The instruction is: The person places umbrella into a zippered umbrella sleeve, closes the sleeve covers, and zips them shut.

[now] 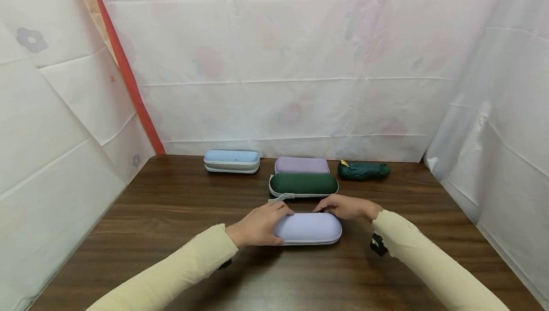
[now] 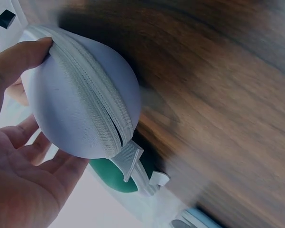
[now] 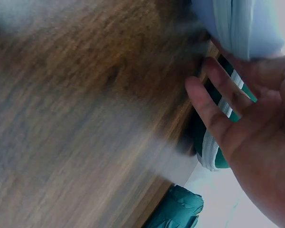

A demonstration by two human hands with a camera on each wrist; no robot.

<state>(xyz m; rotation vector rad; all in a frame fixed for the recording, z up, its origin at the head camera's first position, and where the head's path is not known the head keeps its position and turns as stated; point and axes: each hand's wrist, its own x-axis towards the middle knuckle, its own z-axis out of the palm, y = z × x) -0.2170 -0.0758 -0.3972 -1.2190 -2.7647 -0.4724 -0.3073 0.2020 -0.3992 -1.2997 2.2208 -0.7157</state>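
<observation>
A lavender zippered hard case (image 1: 308,228) lies on the table between my two hands. My left hand (image 1: 262,225) grips its left end, thumb on the near side and fingers on the far side. In the left wrist view, the thumb presses the lavender case (image 2: 71,102) beside its grey zipper, which runs around the end. My right hand (image 1: 345,206) reaches behind the case's far right edge. The right wrist view shows two loosely extended fingers of the right hand (image 3: 256,128); the case's end hides the tips of the others, so a pinch there cannot be made out.
Just behind lies a dark green case (image 1: 304,183) with a grey strap (image 1: 283,197). Beyond it sits a purple case (image 1: 301,165). A light blue case (image 1: 232,161) stands back left, a folded dark green umbrella (image 1: 362,171) back right. Patterned white sheets (image 1: 274,63) enclose the table.
</observation>
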